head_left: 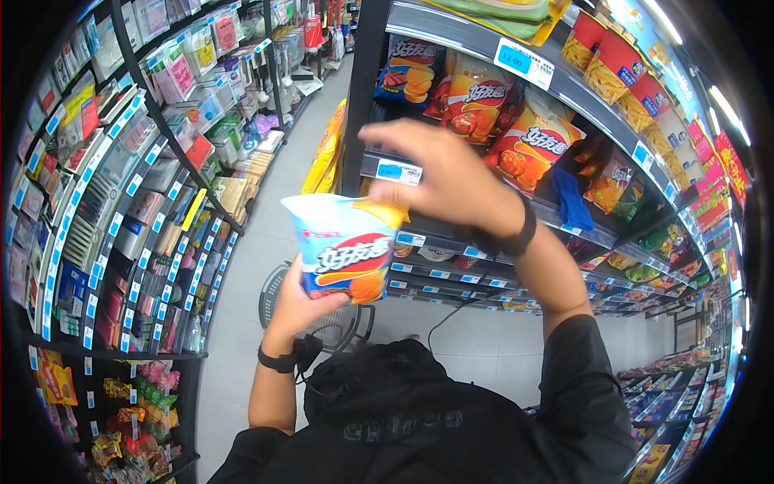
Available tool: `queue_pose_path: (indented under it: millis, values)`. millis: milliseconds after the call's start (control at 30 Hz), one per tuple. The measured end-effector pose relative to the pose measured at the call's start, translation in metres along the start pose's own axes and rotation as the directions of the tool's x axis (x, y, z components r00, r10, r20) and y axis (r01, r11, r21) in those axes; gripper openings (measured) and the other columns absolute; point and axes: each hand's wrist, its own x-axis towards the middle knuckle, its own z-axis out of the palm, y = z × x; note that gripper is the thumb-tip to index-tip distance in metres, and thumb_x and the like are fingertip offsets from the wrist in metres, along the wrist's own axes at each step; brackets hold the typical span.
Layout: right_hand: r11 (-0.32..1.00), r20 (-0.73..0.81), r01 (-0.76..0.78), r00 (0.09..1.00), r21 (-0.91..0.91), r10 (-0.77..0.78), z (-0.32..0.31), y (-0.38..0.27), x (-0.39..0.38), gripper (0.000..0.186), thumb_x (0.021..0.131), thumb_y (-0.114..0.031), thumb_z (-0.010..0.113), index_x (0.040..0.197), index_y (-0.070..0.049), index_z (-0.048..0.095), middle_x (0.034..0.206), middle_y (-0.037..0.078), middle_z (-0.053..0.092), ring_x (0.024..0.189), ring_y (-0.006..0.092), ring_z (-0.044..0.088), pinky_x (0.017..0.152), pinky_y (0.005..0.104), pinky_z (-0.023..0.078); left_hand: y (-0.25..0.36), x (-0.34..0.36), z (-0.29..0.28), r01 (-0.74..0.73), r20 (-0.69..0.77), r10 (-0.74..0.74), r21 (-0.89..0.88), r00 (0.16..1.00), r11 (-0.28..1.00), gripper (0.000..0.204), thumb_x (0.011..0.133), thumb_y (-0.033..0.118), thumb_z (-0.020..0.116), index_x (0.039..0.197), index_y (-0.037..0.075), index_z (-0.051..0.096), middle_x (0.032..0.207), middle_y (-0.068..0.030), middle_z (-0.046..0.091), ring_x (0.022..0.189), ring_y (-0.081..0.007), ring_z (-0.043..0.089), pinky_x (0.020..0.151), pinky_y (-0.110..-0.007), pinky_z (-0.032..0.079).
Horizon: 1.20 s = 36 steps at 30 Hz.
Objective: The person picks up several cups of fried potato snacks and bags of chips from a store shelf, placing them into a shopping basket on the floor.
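My left hand [300, 300] is closed round the lower left of a blue, white and orange bag of chips [345, 252], held upright in front of me. A yellow crimped edge shows at the bag's top right; whether it belongs to this bag or another behind it, I cannot tell. Above that corner is my right hand [439, 165], slightly blurred, its fingers stretched to the left and apart from the thumb. Its thumb side is close to the yellow edge. Beyond it, orange and red chip bags [528, 145] stand on a shelf, beside a dark blue bag [405, 71].
A black shelf rack with a price-tagged edge [468, 36] rises ahead and to the right. Red fries-style packs [617, 73] line its upper level. A yellow bag [326, 153] hangs by its end. Left stands a long rack of stationery [141, 218]. A dark basket [274, 294] is below.
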Motion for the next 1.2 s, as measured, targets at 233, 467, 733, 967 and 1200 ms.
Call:
queue_pose_path:
  millis: [233, 467, 733, 967, 1200]
  values:
    - [0.806, -0.073, -0.268, 0.96, -0.529, 0.271, -0.02, 0.117, 0.071, 0.043, 0.089, -0.022, 0.066, 0.123, 0.002, 0.059, 0.121, 0.027, 0.063, 0.113, 0.0417, 0.061, 0.097, 0.0442, 0.049, -0.012, -0.021, -0.027, 0.02, -0.1, -0.045, -0.234, 0.994, 0.972, 0.068, 0.077, 0.0, 0.081, 0.133, 0.0, 0.043, 0.121, -0.0114, 0.062, 0.108, -0.0197, 0.064, 0.092, -0.034, 0.055]
    - [0.632, -0.094, -0.33, 0.922, -0.701, 0.376, -0.014, 0.134, 0.118, 0.043, 0.085, -0.017, 0.069, 0.124, -0.001, 0.06, 0.121, 0.026, 0.063, 0.114, 0.0408, 0.061, 0.098, 0.044, 0.049, -0.002, -0.034, -0.035, 0.012, -0.121, -0.034, -0.18, 0.992, 0.984, 0.07, 0.075, 0.004, 0.084, 0.132, 0.0, 0.043, 0.122, -0.0121, 0.061, 0.108, -0.0203, 0.064, 0.089, -0.034, 0.057]
    - [0.529, 0.069, -0.084, 0.962, -0.845, 0.263, -0.071, 0.125, 0.05, 0.072, 0.07, -0.021, 0.084, 0.134, -0.007, 0.054, 0.119, 0.021, 0.066, 0.117, 0.0373, 0.06, 0.099, 0.0433, 0.048, -0.009, -0.052, -0.051, -0.007, -0.217, -0.017, -0.112, 0.976, 0.994, 0.069, 0.075, 0.006, 0.084, 0.131, 0.0, 0.045, 0.123, -0.0118, 0.061, 0.11, -0.0194, 0.062, 0.094, -0.034, 0.053]
    - [0.766, 0.028, -0.098, 0.988, -0.635, 0.15, -0.087, 0.077, -0.028, 0.073, 0.079, -0.018, 0.078, 0.143, -0.009, 0.046, 0.128, 0.022, 0.061, 0.118, 0.0373, 0.058, 0.095, 0.0433, 0.05, -0.014, -0.043, -0.057, 0.007, -0.204, -0.031, -0.12, 0.979, 0.993, 0.071, 0.076, 0.011, 0.086, 0.133, -0.001, 0.045, 0.123, -0.0111, 0.061, 0.108, -0.0187, 0.062, 0.094, -0.033, 0.052]
    - [0.62, -0.227, -0.367, 0.928, -0.693, 0.296, -0.149, 0.097, -0.116, 0.057, 0.084, -0.028, 0.074, 0.13, 0.001, 0.055, 0.12, 0.024, 0.064, 0.111, 0.0413, 0.06, 0.095, 0.0438, 0.049, -0.028, -0.029, -0.056, 0.055, -0.166, -0.072, -0.101, 0.983, 0.993, 0.071, 0.077, 0.012, 0.084, 0.134, -0.001, 0.044, 0.123, -0.0118, 0.06, 0.108, -0.0195, 0.062, 0.093, -0.034, 0.053]
